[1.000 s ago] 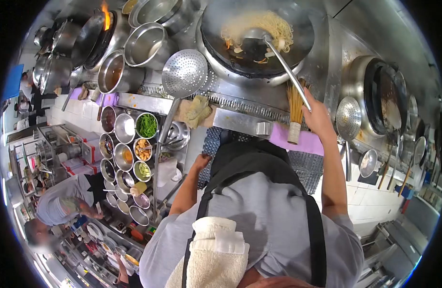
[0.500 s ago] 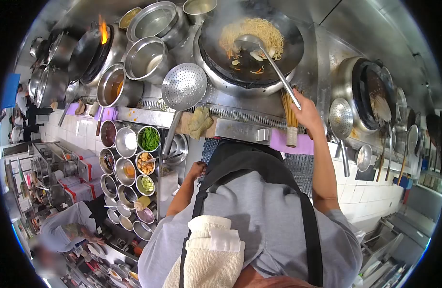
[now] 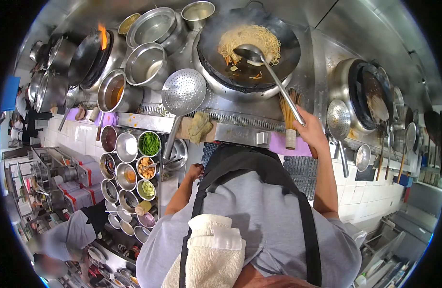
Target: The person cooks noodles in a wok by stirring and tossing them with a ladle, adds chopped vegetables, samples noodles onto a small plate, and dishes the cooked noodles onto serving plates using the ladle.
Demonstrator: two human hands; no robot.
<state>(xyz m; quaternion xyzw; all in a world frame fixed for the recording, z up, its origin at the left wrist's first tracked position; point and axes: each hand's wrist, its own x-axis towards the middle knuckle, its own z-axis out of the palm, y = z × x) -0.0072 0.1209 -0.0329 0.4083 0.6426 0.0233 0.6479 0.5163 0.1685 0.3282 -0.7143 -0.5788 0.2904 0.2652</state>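
Observation:
My right hand (image 3: 311, 128) is closed around the handle end of a long metal ladle (image 3: 276, 81). The ladle's bowl rests against a heap of noodles (image 3: 252, 39) with bits of vegetable, inside a black wok (image 3: 284, 60). Steam rises from the wok's left side. Under my right wrist stands a bamboo brush (image 3: 290, 122), close to a purple cloth (image 3: 302, 150). My left hand (image 3: 196, 171) hangs low beside my black apron (image 3: 247, 161), its fingers curled in; whatever it may hold is hidden.
Left of the wok, a perforated strainer (image 3: 184, 91) lies across the counter edge near a crumpled cloth (image 3: 200, 128). Bowls of ingredients (image 3: 148, 144) and several metal pots (image 3: 146, 62) stand leftward. Flame (image 3: 103, 37) rises at another wok. A co-worker (image 3: 69, 235) bends at lower left.
My right hand and the ladle handle have shifted slightly down toward me. The ladle's bowl has moved down a little, and the noodles sit more heaped. The co-worker at lower left has changed posture.

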